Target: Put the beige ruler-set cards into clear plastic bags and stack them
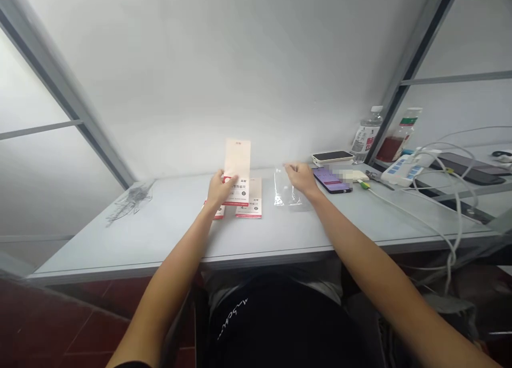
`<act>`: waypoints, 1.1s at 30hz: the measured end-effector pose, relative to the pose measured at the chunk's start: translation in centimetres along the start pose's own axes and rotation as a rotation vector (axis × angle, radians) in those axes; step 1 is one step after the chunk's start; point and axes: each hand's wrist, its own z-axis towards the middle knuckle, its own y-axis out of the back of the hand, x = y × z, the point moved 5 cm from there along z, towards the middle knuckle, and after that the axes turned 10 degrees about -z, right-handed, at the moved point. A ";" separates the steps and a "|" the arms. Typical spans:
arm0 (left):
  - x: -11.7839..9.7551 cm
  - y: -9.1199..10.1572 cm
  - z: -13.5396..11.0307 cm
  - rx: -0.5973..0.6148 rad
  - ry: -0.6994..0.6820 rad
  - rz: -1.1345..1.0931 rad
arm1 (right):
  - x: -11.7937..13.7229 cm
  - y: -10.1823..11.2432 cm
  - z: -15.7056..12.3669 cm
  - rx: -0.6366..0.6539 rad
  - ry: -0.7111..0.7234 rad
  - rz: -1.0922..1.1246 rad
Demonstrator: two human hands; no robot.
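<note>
Between the thumb and fingers of my left hand (221, 189) is a printed card packet (238, 160), held upright, pale peach above with a white and red printed band below. Two similar packets lie on the table beneath it: one (252, 207) shows to the right, and the other (219, 214) is mostly covered by my hand. To the right, my right hand (302, 177) pinches the upper edge of a clear plastic bag (279, 189). The bag hangs near the tabletop and looks see-through; whether anything is inside I cannot tell.
On the right are a lit phone (334, 182), another phone (333, 157), a labelled bottle (366, 136), a bottle of dark liquid (394, 144), a power strip (404, 168) and loose white cables (416, 214). A dark mesh bundle (134, 197) lies at the table's left.
</note>
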 end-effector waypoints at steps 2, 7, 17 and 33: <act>-0.3 -1.5 -0.7 0.044 -0.033 -0.030 | 1.3 -0.8 -0.8 -0.021 0.024 0.028; -0.7 -3.8 -1.9 0.064 -0.138 0.000 | 3.2 -2.4 -2.2 0.006 0.084 0.112; -0.6 -2.2 -1.7 -0.142 -0.117 0.141 | 3.8 -2.4 -2.9 0.124 0.163 0.323; -1.3 -2.6 -2.1 -0.092 -0.184 0.128 | 4.2 -2.9 -2.3 0.307 0.089 0.915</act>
